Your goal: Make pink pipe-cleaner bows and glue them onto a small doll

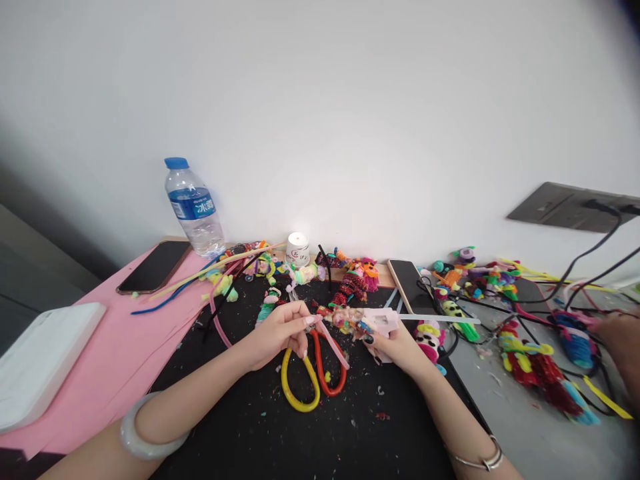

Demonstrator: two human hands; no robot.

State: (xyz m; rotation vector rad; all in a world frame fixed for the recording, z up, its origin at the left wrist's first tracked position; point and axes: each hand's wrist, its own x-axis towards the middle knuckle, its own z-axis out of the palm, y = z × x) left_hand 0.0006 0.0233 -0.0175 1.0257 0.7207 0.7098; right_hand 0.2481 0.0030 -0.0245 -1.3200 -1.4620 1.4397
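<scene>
My left hand [286, 333] is closed, pinching a pink pipe cleaner [334, 345] whose free end slants down to the right. My right hand [397, 350] is wrapped round a pale pink hot glue gun [381, 323]. A clear glue stick [440, 319] juts from its back, and its front, covered in colourful bits, points toward my left fingers. Beneath the hands lies a pair of scissors with one yellow handle [301, 403] and one red handle [344, 380]. Just behind my left hand is a green pipe-cleaner figure [270, 303], partly hidden.
A water bottle [195, 210] leans by the wall, near a dark phone [155, 267] and a white box [45, 363]. A paper cup [298, 249] and another phone [407, 283] stand at the back. Pipe-cleaner dolls [535, 367] and cables lie right, beside another person's hand [617, 340].
</scene>
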